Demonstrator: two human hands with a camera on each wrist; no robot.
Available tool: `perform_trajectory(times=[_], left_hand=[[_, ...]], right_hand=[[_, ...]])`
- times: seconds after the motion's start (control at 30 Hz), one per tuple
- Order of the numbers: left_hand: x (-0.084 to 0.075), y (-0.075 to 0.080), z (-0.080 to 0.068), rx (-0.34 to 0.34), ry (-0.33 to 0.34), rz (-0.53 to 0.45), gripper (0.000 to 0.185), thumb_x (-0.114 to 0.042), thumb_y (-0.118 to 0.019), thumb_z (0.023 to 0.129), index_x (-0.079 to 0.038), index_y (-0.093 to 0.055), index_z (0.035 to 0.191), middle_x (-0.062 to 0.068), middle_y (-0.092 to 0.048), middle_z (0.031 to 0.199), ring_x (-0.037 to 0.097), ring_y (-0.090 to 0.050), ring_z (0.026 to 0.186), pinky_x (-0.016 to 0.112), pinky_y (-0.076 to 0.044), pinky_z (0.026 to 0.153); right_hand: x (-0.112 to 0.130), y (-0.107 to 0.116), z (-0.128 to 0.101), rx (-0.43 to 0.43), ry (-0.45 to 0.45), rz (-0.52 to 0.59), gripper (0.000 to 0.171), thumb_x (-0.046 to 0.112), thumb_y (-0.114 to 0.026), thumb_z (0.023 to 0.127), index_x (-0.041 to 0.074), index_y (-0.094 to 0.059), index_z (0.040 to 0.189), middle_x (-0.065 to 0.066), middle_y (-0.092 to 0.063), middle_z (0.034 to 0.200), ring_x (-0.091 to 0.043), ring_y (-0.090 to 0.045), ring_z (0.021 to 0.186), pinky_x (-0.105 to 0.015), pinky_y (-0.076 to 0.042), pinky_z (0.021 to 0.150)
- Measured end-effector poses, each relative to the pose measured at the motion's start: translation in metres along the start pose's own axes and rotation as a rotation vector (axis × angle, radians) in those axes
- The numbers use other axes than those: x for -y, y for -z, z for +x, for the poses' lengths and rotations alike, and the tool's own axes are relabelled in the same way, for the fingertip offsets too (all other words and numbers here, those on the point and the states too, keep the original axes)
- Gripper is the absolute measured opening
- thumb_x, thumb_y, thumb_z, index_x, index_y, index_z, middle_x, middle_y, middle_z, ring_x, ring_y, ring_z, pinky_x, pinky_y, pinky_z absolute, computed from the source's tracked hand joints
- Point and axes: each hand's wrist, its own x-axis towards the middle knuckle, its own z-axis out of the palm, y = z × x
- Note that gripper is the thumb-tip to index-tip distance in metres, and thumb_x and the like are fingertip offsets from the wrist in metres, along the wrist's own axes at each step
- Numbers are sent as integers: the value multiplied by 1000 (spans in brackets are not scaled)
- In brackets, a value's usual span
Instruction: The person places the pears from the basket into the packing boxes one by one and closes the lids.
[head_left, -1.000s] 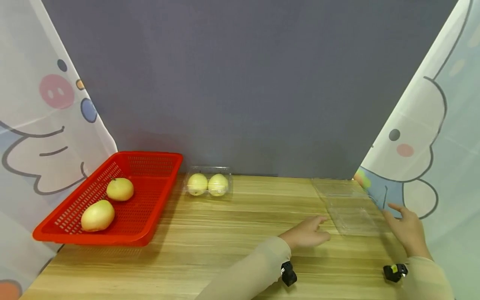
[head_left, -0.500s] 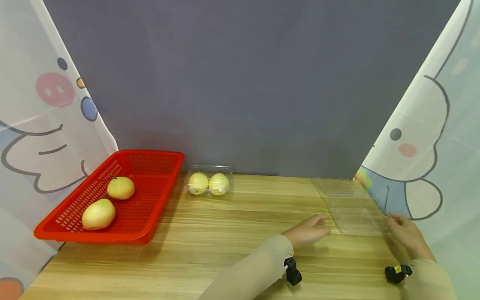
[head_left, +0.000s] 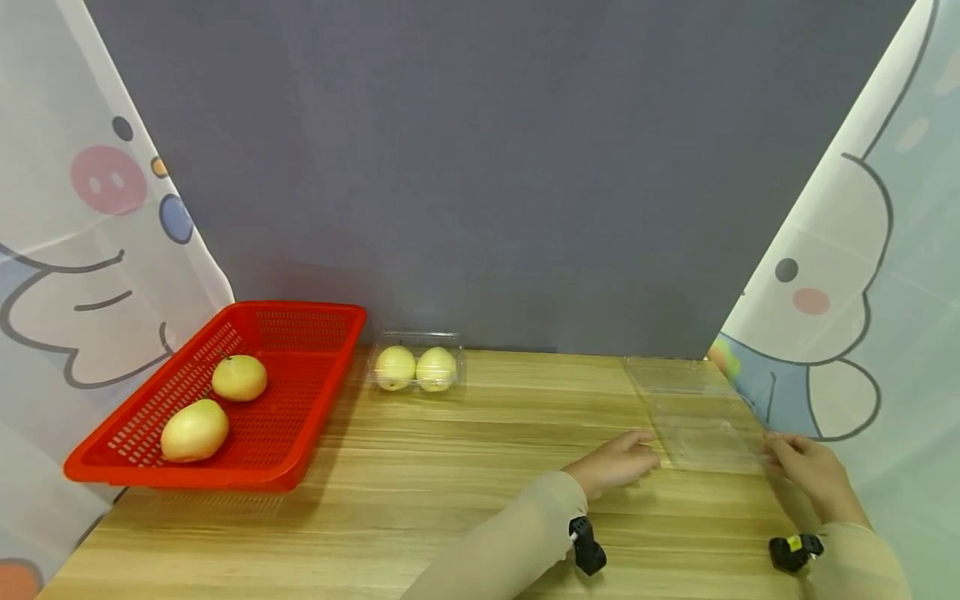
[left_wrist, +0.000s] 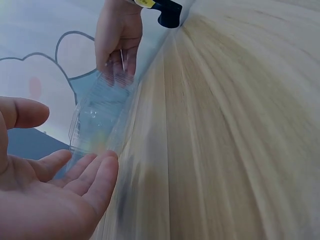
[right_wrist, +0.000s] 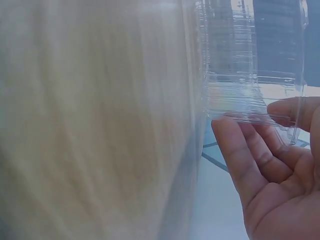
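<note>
My left hand (head_left: 617,461) lies low in the lower right part of the head view, flat on the wooden table (head_left: 450,467), fingers straight and a little spread. The fingertips reach the near left edge of the clear plastic box (head_left: 693,417). In the left wrist view my left hand (left_wrist: 47,195) fills the lower left corner, palm open, with fingers just touching the box (left_wrist: 97,122).

My right hand (head_left: 806,467) is further right in the head view, at the near right corner of the box. Its fingers are long and loosely bent, with the thumb near the box edge. In the right wrist view my right hand (right_wrist: 272,170) sits in the lower right corner, fingers up against the box (right_wrist: 250,65). I cannot tell if it pinches the edge or only touches it.

Both wrist views are blurry. My arms are cut off at the bottom of the head view.

The box is see-through and empty, with ribbed sides, so it is hard to see on the wood. It lies at the right side of the table, near the cartoon curtain (head_left: 862,317).
</note>
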Motion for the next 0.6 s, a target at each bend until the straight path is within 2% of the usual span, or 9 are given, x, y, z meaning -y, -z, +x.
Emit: perform_trajectory(times=[0.13, 0.3, 0.43, 0.6], left_hand=[[-2, -5, 1, -28, 2, -18, 56, -33, -56, 99, -21, -43, 152, -4, -56, 138, 16, -60, 115, 38, -49, 96], [-6, -12, 1, -77, 11, -17, 59, -38, -63, 97, -20, -44, 150, -5, -53, 140, 18, -57, 119, 40, -49, 96], [-8, -15, -1, -119, 11, -21, 62, -40, -65, 96, -19, -44, 150, -2, -51, 142, 22, -58, 119, 42, -51, 94], [-8, -17, -1, -174, 10, -30, 65, -39, -66, 97, -15, -41, 151, 3, -49, 146, 27, -56, 124, 44, -49, 98]], right_hand=[[1, -2, -2, -24, 23, -12, 66, 35, -39, 108, -27, -38, 132, -22, -70, 102, 5, -63, 74, -17, -53, 66], [4, -7, -6, -49, 51, -4, 60, 29, -42, 108, -27, -44, 127, -17, -71, 98, 5, -63, 74, -16, -53, 66], [8, -8, -7, -3, 38, -15, 56, 28, -41, 107, -25, -48, 125, -18, -70, 102, 5, -62, 76, -16, -53, 68], [12, -9, -8, 59, 29, 0, 56, 28, -39, 108, -25, -45, 127, -23, -66, 110, 4, -62, 81, -19, -55, 73]])
